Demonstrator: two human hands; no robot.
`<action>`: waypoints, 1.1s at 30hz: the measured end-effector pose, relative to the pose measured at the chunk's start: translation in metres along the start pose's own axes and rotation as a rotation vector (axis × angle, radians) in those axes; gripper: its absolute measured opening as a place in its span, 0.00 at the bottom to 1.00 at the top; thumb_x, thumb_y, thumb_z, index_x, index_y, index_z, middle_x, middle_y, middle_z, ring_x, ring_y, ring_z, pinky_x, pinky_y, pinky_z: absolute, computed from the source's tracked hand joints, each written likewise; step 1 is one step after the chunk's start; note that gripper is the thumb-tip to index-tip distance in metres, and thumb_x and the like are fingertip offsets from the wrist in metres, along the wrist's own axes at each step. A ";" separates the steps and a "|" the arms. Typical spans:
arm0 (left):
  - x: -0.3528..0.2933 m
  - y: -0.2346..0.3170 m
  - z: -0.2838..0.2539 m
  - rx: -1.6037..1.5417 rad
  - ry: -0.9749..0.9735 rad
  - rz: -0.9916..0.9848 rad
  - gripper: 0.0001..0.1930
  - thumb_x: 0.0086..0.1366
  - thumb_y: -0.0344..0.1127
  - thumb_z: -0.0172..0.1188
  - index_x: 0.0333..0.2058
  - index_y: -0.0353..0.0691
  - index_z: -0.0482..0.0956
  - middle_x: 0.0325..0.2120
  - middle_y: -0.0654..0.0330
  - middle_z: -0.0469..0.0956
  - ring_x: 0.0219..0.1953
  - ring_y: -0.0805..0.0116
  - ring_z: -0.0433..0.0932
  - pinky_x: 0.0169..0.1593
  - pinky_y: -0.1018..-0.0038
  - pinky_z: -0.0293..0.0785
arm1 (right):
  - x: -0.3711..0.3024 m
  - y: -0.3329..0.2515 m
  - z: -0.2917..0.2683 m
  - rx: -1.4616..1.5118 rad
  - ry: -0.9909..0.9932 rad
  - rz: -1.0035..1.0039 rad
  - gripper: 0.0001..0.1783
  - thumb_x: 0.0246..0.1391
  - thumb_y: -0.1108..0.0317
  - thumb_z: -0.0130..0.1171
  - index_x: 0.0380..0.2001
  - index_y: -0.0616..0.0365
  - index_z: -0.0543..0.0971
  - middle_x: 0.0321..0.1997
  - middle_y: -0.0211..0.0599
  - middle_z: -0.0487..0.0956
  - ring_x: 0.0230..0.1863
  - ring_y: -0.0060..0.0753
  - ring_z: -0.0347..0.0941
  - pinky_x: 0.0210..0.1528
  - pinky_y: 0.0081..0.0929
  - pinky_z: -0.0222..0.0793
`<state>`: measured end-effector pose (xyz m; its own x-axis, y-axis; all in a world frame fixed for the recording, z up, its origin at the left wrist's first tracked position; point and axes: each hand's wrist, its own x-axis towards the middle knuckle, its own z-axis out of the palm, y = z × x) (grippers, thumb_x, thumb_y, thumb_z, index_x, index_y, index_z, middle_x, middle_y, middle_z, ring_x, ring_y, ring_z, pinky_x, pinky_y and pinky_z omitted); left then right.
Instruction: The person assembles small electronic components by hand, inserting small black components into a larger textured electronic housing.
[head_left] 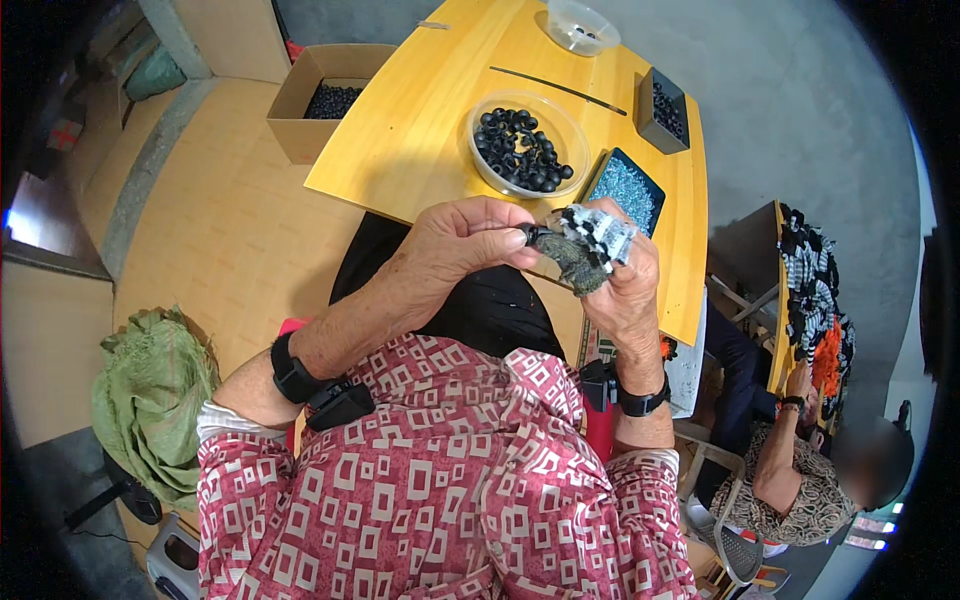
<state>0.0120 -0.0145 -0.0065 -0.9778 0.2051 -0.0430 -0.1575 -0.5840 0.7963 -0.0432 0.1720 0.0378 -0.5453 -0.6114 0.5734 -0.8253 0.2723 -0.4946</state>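
Left hand (462, 243) pinched shut on a small black ring-shaped part (529, 235), pressed against the work in the right. Right hand (618, 275) clenched around a dark woven strap (578, 262), fingertips wrapped in black-and-white tape (603, 232). Both held in mid-air above the lap, at the near edge of the yellow bench (420, 120). At 12 o'clock from the hands, clear bowl (530, 145) of black ring parts. At 1 o'clock, dark tray (625, 190) of small bluish pieces. At 10 o'clock, cardboard box (325, 95) on the floor. At 4 o'clock, another seated person (800, 470).
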 end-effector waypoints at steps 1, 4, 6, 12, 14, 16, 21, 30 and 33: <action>-0.001 0.002 0.002 -0.031 0.010 -0.042 0.12 0.60 0.31 0.58 0.43 0.34 0.74 0.36 0.59 0.78 0.38 0.71 0.79 0.47 0.78 0.75 | -0.001 0.001 0.000 0.045 0.033 0.034 0.15 0.35 0.78 0.64 0.32 0.60 0.78 0.29 0.38 0.76 0.31 0.41 0.74 0.33 0.29 0.70; -0.001 0.004 0.002 -0.075 0.020 -0.110 0.12 0.61 0.32 0.58 0.43 0.35 0.74 0.37 0.59 0.78 0.38 0.71 0.78 0.47 0.77 0.75 | -0.002 -0.001 -0.003 0.077 0.025 0.084 0.13 0.38 0.76 0.64 0.32 0.60 0.79 0.30 0.37 0.76 0.32 0.36 0.74 0.35 0.26 0.70; -0.001 0.003 0.001 -0.087 0.024 -0.132 0.13 0.61 0.32 0.58 0.43 0.35 0.74 0.37 0.59 0.78 0.38 0.70 0.78 0.47 0.77 0.75 | -0.002 0.000 -0.003 0.057 -0.005 0.094 0.11 0.41 0.75 0.64 0.33 0.60 0.79 0.32 0.35 0.77 0.33 0.31 0.75 0.37 0.23 0.70; 0.000 0.001 0.001 -0.097 0.012 -0.105 0.13 0.61 0.32 0.59 0.43 0.34 0.74 0.36 0.58 0.78 0.37 0.70 0.79 0.47 0.77 0.75 | 0.001 -0.001 -0.001 0.033 -0.010 0.025 0.15 0.35 0.78 0.63 0.33 0.59 0.79 0.28 0.37 0.76 0.31 0.41 0.73 0.33 0.30 0.69; -0.001 0.001 0.000 -0.081 0.026 -0.125 0.13 0.60 0.32 0.59 0.43 0.34 0.75 0.36 0.59 0.78 0.37 0.70 0.79 0.46 0.77 0.75 | 0.003 -0.002 -0.002 -0.015 -0.022 -0.020 0.15 0.35 0.77 0.63 0.33 0.59 0.79 0.28 0.37 0.75 0.31 0.41 0.73 0.33 0.31 0.69; 0.000 0.001 0.000 -0.064 0.028 -0.108 0.13 0.61 0.32 0.59 0.43 0.34 0.75 0.36 0.59 0.78 0.37 0.70 0.79 0.46 0.77 0.75 | 0.006 -0.004 -0.004 -0.034 -0.051 -0.042 0.15 0.34 0.78 0.63 0.32 0.60 0.79 0.29 0.38 0.75 0.31 0.42 0.73 0.33 0.31 0.69; 0.001 -0.002 -0.002 -0.042 0.036 -0.077 0.13 0.61 0.32 0.58 0.43 0.33 0.75 0.36 0.59 0.78 0.36 0.71 0.79 0.46 0.78 0.75 | 0.009 -0.003 -0.006 -0.101 -0.104 -0.110 0.13 0.35 0.76 0.65 0.30 0.60 0.78 0.27 0.37 0.75 0.30 0.40 0.73 0.34 0.30 0.69; -0.001 0.002 0.000 0.142 0.048 0.040 0.13 0.60 0.32 0.59 0.42 0.32 0.75 0.33 0.59 0.79 0.35 0.73 0.78 0.44 0.79 0.73 | 0.007 0.005 0.003 -0.044 -0.070 -0.113 0.16 0.28 0.79 0.62 0.30 0.61 0.77 0.28 0.40 0.75 0.30 0.44 0.73 0.33 0.33 0.70; -0.004 0.002 0.002 0.125 0.038 -0.007 0.13 0.60 0.32 0.60 0.41 0.32 0.75 0.34 0.59 0.78 0.34 0.73 0.78 0.43 0.79 0.73 | 0.003 0.005 0.000 -0.039 -0.059 -0.115 0.16 0.29 0.77 0.63 0.29 0.61 0.77 0.27 0.38 0.75 0.28 0.42 0.73 0.30 0.32 0.70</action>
<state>0.0160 -0.0152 -0.0036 -0.9816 0.1777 -0.0695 -0.1480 -0.4798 0.8648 -0.0490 0.1716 0.0373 -0.4381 -0.6825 0.5851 -0.8877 0.2256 -0.4014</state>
